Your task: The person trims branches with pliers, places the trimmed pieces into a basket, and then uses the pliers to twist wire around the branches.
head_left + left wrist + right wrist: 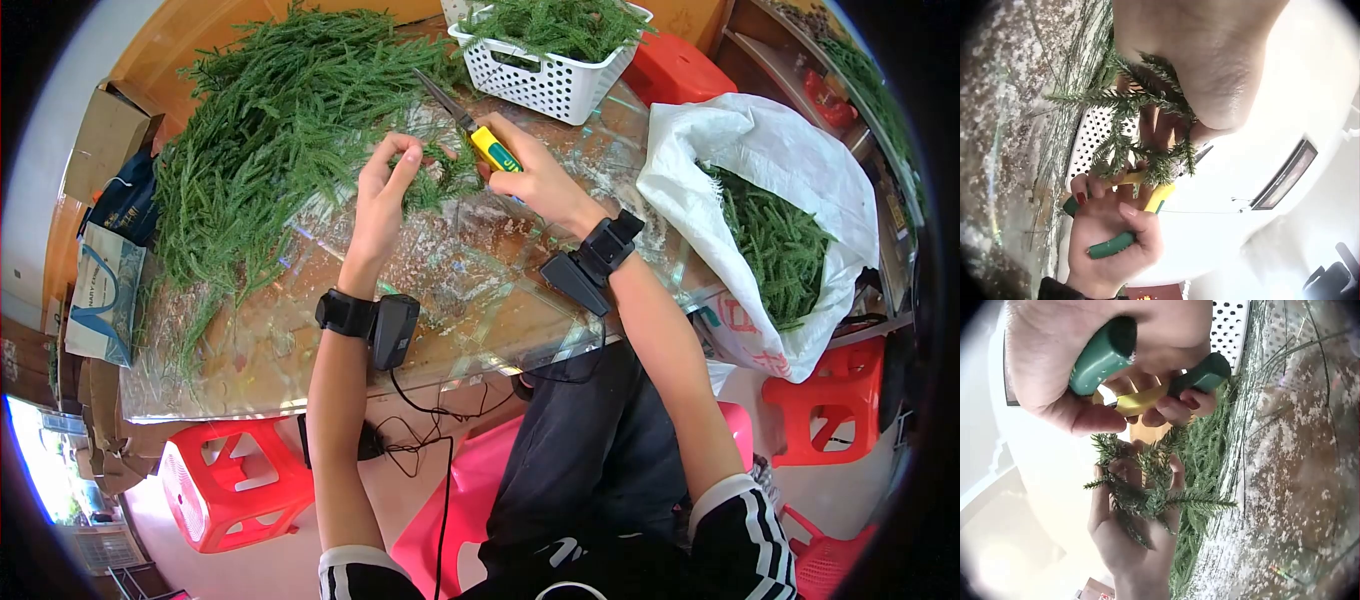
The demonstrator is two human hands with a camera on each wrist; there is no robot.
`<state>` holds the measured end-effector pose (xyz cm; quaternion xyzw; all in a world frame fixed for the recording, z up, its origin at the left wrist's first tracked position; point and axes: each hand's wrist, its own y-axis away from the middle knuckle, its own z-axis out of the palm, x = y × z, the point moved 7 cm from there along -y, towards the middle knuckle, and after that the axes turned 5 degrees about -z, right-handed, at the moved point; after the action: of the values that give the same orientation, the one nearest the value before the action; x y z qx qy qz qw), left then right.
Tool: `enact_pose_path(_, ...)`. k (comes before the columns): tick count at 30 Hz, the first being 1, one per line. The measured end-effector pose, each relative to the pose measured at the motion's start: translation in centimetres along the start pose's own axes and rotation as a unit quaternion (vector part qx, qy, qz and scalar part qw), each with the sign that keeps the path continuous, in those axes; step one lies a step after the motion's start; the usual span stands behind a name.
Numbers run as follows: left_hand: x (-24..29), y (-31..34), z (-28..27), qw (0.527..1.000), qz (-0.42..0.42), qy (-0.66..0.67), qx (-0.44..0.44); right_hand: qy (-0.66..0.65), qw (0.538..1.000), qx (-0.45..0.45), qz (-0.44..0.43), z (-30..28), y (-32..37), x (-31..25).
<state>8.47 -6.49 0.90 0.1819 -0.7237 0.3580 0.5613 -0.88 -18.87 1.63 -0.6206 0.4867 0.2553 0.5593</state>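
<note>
My left hand pinches a small green sprig between thumb and fingers, above the table; the right wrist view shows the sprig lying across the palm and fingers. My right hand grips yellow-and-green scissors just right of the sprig, blades pointing up and left toward the large pile of branches. In the left wrist view, the right hand has its fingers and thumb around the green handles, below the sprig.
A white perforated basket of greenery stands at the back. Right of the table, a white sack holds more branches. Bags stand at the left. Red stools and a dangling black cable are below the table edge.
</note>
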Motion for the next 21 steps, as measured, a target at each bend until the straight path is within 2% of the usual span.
enact_pose_path(5, 0.7, 0.3, 0.3, 1.0, 0.017, 0.014, 0.017, -0.018, 0.999, -0.002, 0.033, 0.6, 0.4, 0.2)
enact_pose_path(17, 0.7, 0.5, 0.5, 1.0, 0.004, 0.017, 0.018, 0.09, 0.995, -0.029, 0.004, 0.8, 0.4, -0.9)
enact_pose_path(21, 1.1, 0.5, 0.6, 0.999, 0.035, -0.011, 0.019, 0.115, 0.992, -0.046, -0.016, 0.9, 0.3, -1.0)
